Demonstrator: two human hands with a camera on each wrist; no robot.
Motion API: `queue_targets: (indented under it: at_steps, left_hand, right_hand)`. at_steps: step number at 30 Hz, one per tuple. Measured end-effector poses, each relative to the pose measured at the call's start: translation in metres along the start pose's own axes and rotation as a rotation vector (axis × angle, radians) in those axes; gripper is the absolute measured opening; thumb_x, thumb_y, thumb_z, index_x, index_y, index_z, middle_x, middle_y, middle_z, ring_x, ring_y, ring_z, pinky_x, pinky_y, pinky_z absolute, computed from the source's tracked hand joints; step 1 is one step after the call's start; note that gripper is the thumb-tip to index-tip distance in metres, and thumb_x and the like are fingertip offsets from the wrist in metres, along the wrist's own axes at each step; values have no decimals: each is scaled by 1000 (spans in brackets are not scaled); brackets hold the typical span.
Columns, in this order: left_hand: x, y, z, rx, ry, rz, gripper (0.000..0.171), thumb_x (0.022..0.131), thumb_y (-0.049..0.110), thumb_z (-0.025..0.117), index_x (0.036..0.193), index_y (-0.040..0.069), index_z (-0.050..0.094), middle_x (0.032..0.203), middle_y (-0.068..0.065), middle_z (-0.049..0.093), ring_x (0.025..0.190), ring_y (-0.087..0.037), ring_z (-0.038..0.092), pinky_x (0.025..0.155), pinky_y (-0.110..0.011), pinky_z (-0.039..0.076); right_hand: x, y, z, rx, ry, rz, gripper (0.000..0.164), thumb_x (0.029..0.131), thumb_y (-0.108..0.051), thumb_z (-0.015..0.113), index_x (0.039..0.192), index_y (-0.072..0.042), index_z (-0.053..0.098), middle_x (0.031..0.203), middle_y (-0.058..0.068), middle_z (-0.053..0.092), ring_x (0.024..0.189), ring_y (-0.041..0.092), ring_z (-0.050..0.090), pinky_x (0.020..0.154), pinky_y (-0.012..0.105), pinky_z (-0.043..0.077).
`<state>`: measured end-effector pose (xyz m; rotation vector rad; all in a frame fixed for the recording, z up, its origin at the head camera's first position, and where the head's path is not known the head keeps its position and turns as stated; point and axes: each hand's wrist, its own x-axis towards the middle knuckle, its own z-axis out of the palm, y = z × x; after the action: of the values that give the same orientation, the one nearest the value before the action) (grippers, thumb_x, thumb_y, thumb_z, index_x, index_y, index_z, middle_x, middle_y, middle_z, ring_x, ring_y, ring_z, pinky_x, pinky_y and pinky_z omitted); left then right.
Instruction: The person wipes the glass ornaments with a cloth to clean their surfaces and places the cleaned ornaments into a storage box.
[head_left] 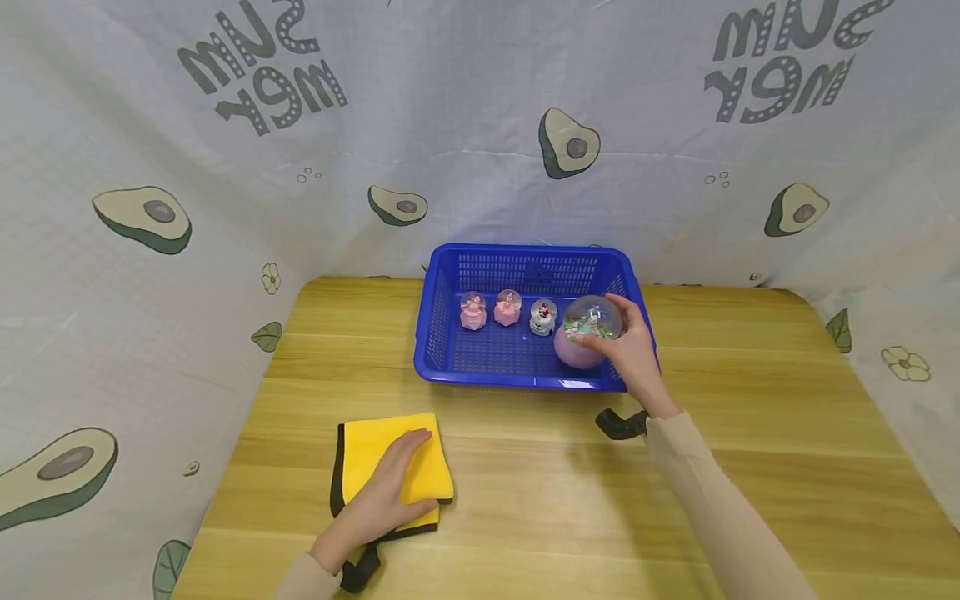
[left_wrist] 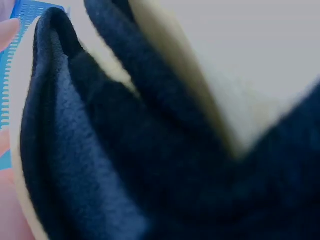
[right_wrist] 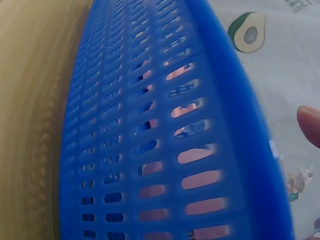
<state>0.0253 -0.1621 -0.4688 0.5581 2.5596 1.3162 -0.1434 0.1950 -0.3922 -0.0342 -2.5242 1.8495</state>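
In the head view my right hand (head_left: 633,350) holds a large snow globe (head_left: 588,333) with a pink base, thumb and fingers around its clear dome, at the right end of a blue basket (head_left: 487,377). Three small globes stand in the basket: a pink one (head_left: 472,312), another pink one (head_left: 507,308) and a white one (head_left: 543,317). My left hand (head_left: 382,492) rests on a folded yellow cloth (head_left: 367,454) with black edging, fingers extended. Dark cloth edging (left_wrist: 165,150) fills most of the left wrist view; the basket wall (right_wrist: 135,125) fills the right one.
The basket stands at the back of a wooden table (head_left: 525,467), against a white curtain (head_left: 465,100) printed with avocados. A black strap piece (head_left: 621,424) shows by my right wrist, another black piece (head_left: 362,570) by my left.
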Motion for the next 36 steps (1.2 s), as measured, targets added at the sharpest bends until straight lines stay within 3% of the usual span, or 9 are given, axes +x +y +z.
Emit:
queue_targets:
  at_steps: [3, 6, 10, 15, 23, 30, 36]
  left_hand:
    - [-1, 1, 1, 5, -5, 10, 79, 87, 30, 71, 147, 6, 27, 151, -18, 22, 138, -41, 18, 104, -65, 22]
    - [-2, 3, 1, 41, -32, 27, 73, 88, 33, 68, 146, 5, 32, 152, -17, 21, 139, -42, 13, 105, -67, 14]
    - [-4, 3, 3, 145, -69, 81, 67, 88, 35, 68, 141, 4, 40, 152, -18, 21, 140, -42, 9, 106, -66, 4]
    - [-7, 1, 5, 233, -66, 143, 58, 86, 37, 70, 131, 6, 51, 151, -18, 25, 140, -42, 13, 107, -65, 4]
    - [-13, -5, -1, 224, -97, 126, 46, 89, 38, 66, 126, 11, 58, 152, -10, 27, 142, -34, 12, 113, -44, -5]
    - [-15, -6, -5, 235, -82, 186, 40, 88, 36, 67, 121, 13, 61, 148, -11, 35, 140, -37, 20, 109, -58, 7]
    - [-7, 9, -15, 301, -21, 213, 44, 89, 37, 65, 125, 12, 58, 144, -11, 40, 138, -37, 24, 107, -62, 15]
  right_hand:
    - [4, 2, 0, -40, -24, 12, 87, 77, -8, 78, 147, -4, 27, 148, 18, 32, 130, 34, 34, 103, 47, 33]
    - [7, 3, 1, -83, -52, 23, 88, 76, -7, 78, 146, -1, 25, 149, 20, 29, 132, 36, 30, 106, 50, 30]
    - [10, 4, 3, -121, -73, 38, 89, 75, -6, 78, 145, 2, 24, 146, 23, 31, 128, 38, 35, 104, 50, 32]
    - [10, 6, 4, -160, -86, 50, 87, 75, -5, 77, 143, 4, 24, 143, 25, 34, 125, 41, 38, 102, 50, 34]
    - [9, 6, 6, -152, -101, 76, 87, 74, -3, 78, 142, 5, 23, 141, 27, 34, 124, 42, 37, 103, 51, 33]
    - [9, 2, 6, -185, -144, 119, 89, 78, -7, 76, 144, 5, 18, 143, 28, 29, 126, 43, 35, 104, 53, 31]
    - [7, -3, 2, -260, -187, 84, 93, 81, -12, 74, 147, 5, 10, 147, 32, 23, 130, 46, 30, 105, 56, 28]
